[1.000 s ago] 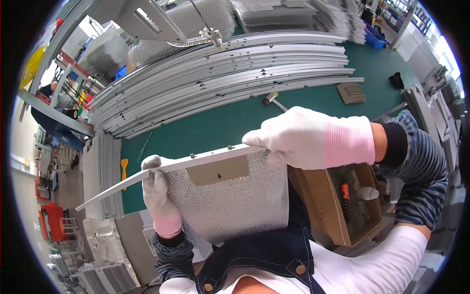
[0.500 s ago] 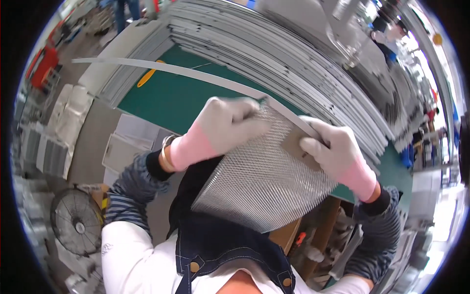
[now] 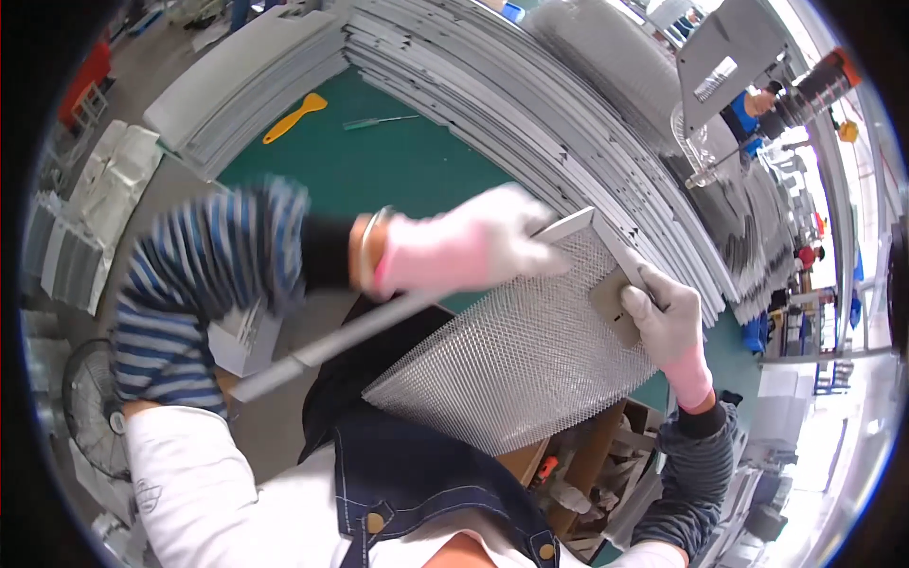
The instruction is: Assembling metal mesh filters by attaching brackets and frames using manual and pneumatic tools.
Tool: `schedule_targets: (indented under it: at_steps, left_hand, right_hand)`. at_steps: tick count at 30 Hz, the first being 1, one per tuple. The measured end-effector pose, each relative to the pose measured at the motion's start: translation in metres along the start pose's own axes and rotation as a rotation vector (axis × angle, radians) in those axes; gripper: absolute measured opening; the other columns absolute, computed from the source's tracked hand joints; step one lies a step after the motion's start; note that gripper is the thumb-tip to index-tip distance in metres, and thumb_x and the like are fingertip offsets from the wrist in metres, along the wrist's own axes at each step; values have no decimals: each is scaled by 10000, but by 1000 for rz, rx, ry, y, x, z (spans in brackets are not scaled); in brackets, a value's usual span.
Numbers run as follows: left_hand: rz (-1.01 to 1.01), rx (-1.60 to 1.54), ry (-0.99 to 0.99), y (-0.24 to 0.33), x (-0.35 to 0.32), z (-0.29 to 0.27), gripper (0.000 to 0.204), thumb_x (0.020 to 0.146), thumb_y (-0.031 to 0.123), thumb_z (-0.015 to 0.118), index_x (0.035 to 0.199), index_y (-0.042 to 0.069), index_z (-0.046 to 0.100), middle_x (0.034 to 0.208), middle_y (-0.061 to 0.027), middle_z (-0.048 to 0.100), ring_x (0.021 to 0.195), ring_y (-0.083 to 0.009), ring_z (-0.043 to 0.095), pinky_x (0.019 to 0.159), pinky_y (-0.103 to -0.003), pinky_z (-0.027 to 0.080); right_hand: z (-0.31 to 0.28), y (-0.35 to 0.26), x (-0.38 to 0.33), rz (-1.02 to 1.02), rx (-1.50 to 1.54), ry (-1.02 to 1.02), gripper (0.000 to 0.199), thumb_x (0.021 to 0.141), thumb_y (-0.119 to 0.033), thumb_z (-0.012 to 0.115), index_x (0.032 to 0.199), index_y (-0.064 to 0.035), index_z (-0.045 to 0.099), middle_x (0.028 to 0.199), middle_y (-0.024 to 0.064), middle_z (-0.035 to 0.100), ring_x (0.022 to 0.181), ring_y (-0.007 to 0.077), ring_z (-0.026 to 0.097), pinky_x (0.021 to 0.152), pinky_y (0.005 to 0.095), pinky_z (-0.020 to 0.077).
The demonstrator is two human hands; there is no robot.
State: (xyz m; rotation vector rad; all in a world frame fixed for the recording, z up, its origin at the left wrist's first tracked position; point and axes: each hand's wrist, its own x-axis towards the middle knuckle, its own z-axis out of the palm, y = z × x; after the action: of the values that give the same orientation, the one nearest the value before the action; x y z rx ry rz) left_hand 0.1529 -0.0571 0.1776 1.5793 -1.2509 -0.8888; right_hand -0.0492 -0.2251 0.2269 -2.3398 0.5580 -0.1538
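Observation:
A silver expanded-metal mesh sheet [image 3: 502,374] slopes from above the bench toward my apron. A narrow light-grey channel strip [image 3: 346,343] runs along its right upper edge, bends at the top corner, and extends down to the left under my forearm. My left hand [image 3: 483,239], in a white and pink glove and blurred, closes round the strip close to that corner. Gloved as well, my right hand [image 3: 666,320] pinches the strip and the mesh edge, with its thumb beside a flat grey-brown plate [image 3: 615,310] on the mesh.
On the green bench top [image 3: 379,161] lie a yellow scraper [image 3: 295,117] and a thin screwdriver [image 3: 379,122]. Stacked grey metal strips [image 3: 530,123] line its far side. A power screwdriver [image 3: 805,95] hangs at the upper right. A fan [image 3: 90,407] stands at the lower left.
The strip's long free part has swung from the far left down toward my body, now bent at the mesh corner. My left elbow has risen outward; the mesh has shifted slightly.

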Motion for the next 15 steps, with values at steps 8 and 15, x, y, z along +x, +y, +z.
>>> schedule_targets:
  at_steps: [8,15]
  left_hand:
    - [-298,-203,-136,-125,-140,76,296,906,188,621,1105,-26,573,921,-112,657,860,-180,619,779,-355,490]
    - [-33,-403,167,-127,-97,54,232,950,165,561,1071,-33,558,824,-3,545,763,-79,478,700,-252,431]
  right_hand:
    - [9,47,34,-8,35,-45,383,876,-179,678,1211,2,632,783,32,644,691,81,543,664,247,478]
    - [-50,34,65,-24,55,-462,315,836,-136,698,1084,50,644,885,79,692,769,132,650,669,281,526]
